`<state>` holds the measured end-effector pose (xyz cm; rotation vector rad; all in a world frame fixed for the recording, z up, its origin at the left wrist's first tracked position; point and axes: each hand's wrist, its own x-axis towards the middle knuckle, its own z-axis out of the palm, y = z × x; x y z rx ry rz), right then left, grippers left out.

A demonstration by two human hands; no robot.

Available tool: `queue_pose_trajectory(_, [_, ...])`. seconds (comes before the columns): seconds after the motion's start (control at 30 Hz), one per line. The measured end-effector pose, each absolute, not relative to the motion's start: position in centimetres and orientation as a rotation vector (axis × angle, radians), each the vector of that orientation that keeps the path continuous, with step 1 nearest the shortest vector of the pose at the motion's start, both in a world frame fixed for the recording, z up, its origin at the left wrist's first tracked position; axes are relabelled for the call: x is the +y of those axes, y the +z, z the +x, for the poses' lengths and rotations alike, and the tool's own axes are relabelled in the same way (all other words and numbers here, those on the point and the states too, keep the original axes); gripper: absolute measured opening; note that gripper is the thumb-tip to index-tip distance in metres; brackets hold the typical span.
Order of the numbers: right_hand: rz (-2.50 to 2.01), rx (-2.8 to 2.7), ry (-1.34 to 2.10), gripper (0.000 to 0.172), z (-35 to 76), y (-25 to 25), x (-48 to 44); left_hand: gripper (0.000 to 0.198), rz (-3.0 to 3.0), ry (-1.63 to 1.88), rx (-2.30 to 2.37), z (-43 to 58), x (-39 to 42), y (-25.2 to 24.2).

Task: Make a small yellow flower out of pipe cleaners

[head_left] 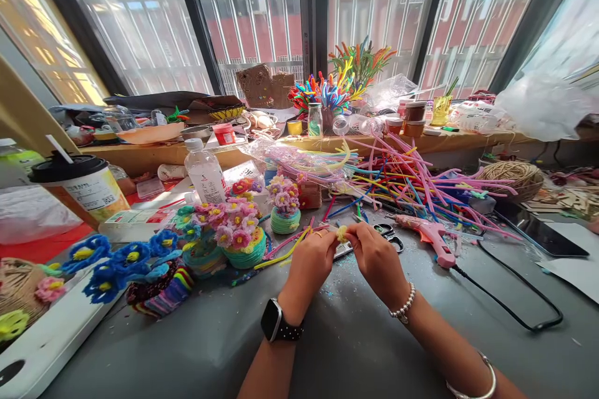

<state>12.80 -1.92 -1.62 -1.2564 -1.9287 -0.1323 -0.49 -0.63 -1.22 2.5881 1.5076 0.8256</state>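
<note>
Between my two hands, at the middle of the table, is a small pale-yellow fuzzy piece (342, 234) that looks like pipe cleaner. My left hand (312, 262), with a watch at the wrist, pinches it from the left. From the right, my right hand (378, 259) pinches the same piece. Just behind my right hand lie black-handled scissors (395, 242), partly covered. To the left stand small pots of pipe-cleaner flowers: pink ones (236, 224), a smaller pink bunch (284, 196) in a green pot, and blue ones (133, 255) in a striped pot.
A pink glue gun (433, 238) with a black cord lies right of my hands. Behind it spreads a heap of loose pipe cleaners (421, 181). A water bottle (204, 171) and a lidded cup (79, 187) stand left. A phone (540, 230) and twine (510, 174) lie right.
</note>
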Motion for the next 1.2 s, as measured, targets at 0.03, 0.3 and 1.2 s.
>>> queue_pose_trajectory(0.03, [-1.243, -1.927, -0.122, 0.018, 12.72, -1.60, -1.98, 0.022, 2.584, 0.826, 1.509, -0.48, -0.65, -1.20])
queue_pose_trajectory(0.3, [-1.235, -1.858, -0.146, 0.015, 13.00, -1.37, -2.02, 0.023, 2.543, 0.881, 1.462, -0.39, -0.90, -0.93])
queue_pose_trajectory(1.2, [-1.098, -1.807, -0.049, 0.012, 12.99, -1.16, -2.05, 0.022, 2.619, 0.990, 1.430, -0.33, -1.18, -0.73])
